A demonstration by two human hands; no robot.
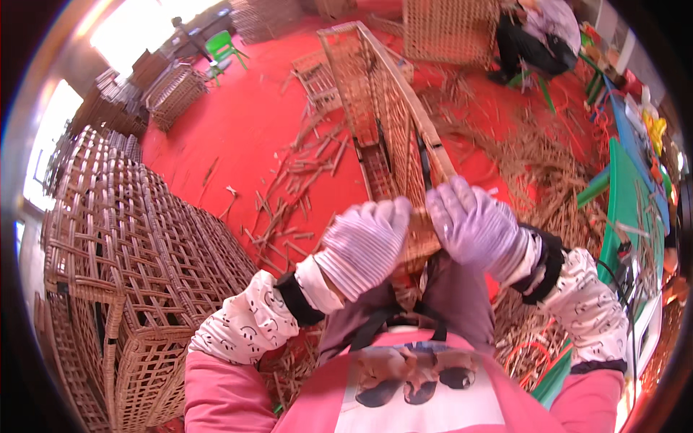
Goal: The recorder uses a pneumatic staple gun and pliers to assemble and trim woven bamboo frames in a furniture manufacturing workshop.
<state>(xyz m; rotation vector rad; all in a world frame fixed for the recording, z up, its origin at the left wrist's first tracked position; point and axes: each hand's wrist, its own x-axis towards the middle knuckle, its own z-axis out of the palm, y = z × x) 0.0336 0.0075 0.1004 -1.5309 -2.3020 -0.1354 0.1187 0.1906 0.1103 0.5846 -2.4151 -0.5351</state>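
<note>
While both hands (422,234) grip it, the wicker frame (382,123) holds nothing.

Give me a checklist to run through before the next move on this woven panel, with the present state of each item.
1. Both hands on the work: left hand and right hand meet at the near end of the woven panel. Ok.
2. Gloves on both hands: ok.
3. Panel upright on its edge, running away from the person: ok.
4. Grip on the strand at the fingertips: hidden by the gloves. Cannot tell.
5. Floor around the panel: loose cane scraps scattered on the red floor. Not ok.
6. Seated person at the far end, apart from the panel: ok.
</note>
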